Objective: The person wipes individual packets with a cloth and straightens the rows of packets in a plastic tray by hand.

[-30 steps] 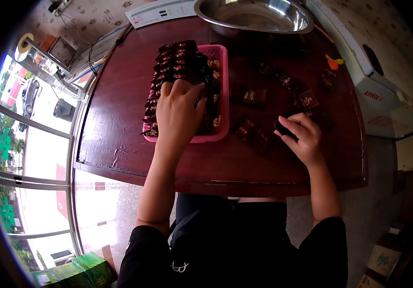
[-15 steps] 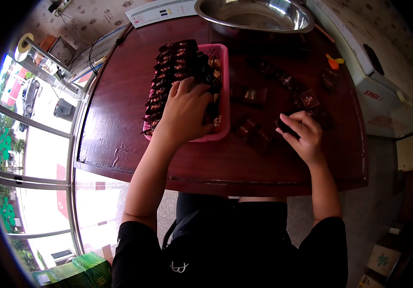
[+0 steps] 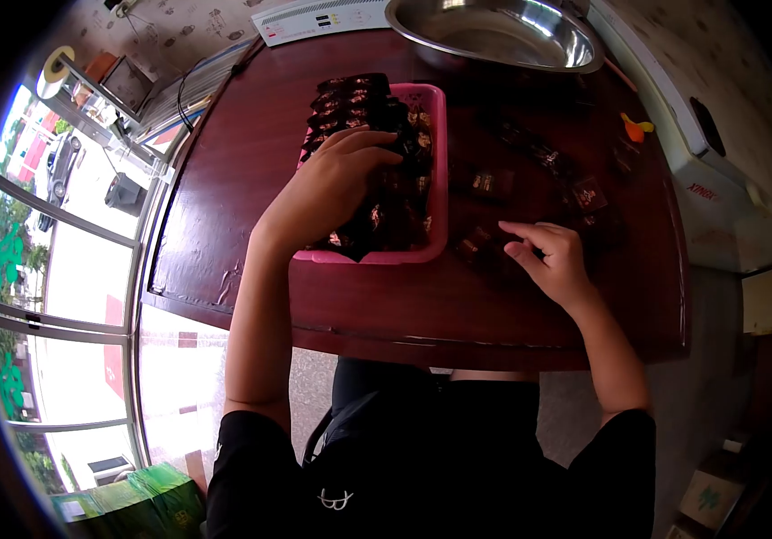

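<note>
Dark wrapped packets (image 3: 350, 101) stand in overlapping rows in a pink basket (image 3: 438, 180). Across these rows lies my left hand (image 3: 332, 184), its fingers loosely stretched toward the right and no packet visibly gripped; its underside is hidden. My right hand (image 3: 549, 259) is over the table to the right of the basket, with thumb and index finger apart and the other fingers curled. Just left of its fingertips is a dark packet (image 3: 476, 242) on the tabletop. Another loose packet (image 3: 492, 184) lies nearer the basket's right side.
More dark packets (image 3: 588, 194) are scattered at the table's right. A large steel bowl (image 3: 502, 36) stands at the back beside a white panel (image 3: 318, 20). An orange and yellow object (image 3: 635, 128) lies near the white appliance (image 3: 718, 198). Windows line the left.
The view has shifted slightly, moving the scene right. My left hand now lies more sideways across the rows. My right thumb and index finger have parted, and the dark item between them no longer shows there.
</note>
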`<state>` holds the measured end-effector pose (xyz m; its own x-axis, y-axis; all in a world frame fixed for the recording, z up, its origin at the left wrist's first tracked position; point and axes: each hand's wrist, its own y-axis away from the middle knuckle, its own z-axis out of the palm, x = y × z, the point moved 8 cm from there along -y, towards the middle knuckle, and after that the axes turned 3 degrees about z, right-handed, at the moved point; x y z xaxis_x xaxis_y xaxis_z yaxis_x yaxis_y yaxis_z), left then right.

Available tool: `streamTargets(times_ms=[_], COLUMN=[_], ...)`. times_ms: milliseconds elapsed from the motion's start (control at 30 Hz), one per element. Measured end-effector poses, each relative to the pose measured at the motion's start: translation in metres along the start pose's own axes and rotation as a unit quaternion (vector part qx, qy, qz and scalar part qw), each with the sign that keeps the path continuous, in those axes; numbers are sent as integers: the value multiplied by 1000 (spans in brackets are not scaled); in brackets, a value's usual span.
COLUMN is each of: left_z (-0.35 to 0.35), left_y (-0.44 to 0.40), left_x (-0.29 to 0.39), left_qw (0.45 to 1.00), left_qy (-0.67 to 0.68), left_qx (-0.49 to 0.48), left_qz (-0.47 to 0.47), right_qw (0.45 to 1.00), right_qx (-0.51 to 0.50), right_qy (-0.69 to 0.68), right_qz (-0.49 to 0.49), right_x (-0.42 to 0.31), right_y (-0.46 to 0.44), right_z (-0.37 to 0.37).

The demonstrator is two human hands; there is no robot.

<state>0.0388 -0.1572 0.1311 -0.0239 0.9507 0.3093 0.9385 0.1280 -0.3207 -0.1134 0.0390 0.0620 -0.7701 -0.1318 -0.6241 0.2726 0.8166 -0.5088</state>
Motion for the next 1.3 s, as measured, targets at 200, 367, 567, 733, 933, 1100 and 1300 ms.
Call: streamTargets(times_ms=[200, 367, 567, 733, 933, 1100, 1300], left_z=[5, 11, 2, -1, -2, -3, 10], left_y=[-2, -6, -12, -32, -36, -34, -20], left_x=[-3, -7, 6, 22, 37, 27, 14], left_qw=[1000, 999, 997, 995, 990, 988, 978], left_qy=[13, 20, 65, 65, 68, 31, 28], left_qx=[-12, -19, 0, -17, -16, -12, -42], left_qz=[24, 28, 30, 80, 122, 150, 201], right_qw=[990, 965, 974, 979, 962, 964, 983], right_qx=[-53, -109, 71, 133, 107, 82, 56], right_qy=[126, 235, 201, 147, 250, 252, 170], right_qz=[-29, -43, -73, -46, -16, -29, -41], right_x=[-55, -66, -73, -72, -73, -87, -89], right_y=[-36, -52, -54, -46, -48, -46, -45], right_z=[50, 91, 51, 23, 16, 47, 61])
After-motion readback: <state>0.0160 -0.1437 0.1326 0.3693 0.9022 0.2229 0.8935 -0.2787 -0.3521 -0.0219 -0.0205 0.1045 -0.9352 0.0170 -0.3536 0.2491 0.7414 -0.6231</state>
